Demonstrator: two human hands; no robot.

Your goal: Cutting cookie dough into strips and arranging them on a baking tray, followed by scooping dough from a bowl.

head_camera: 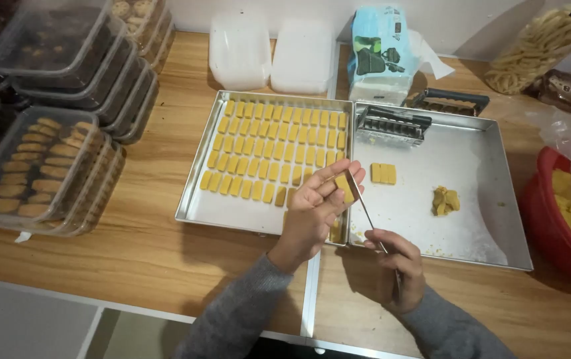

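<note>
Item: shaped yellow dough piece (344,187), held at the fingertips of the left hand (315,206), palm up, above the seam between two metal trays. Grip: left fingers closed lightly on the piece; right hand (398,266) clenched around the handle of a thin metal blade (364,211), whose tip meets the piece at its right side. Left baking tray (195,206): rows of small yellow dough pieces (275,143), close-set but apart, filling the upper part; the near strip of the tray is bare. Right baking tray (471,166): two joined dough pieces (383,173), a crumpled lump of dough scrap (445,200), and a metal multi-blade cutter (391,124) at its far left corner. Surroundings: wooden table (146,246); stacked clear plastic boxes of baked biscuits (36,169) to the left; two white lidded tubs (269,53) and a tissue pack (381,53) behind the trays; red bowl of yellow dough (568,219) in a plastic bag at the right edge. Handling note, as a judgement: the dough looks soft, so the piece is best supported from beneath with little pinch, the blade kept flat and slid rather than pressed, so that edges stay square; set down in line with the last row, apart from its neighbours.
</note>
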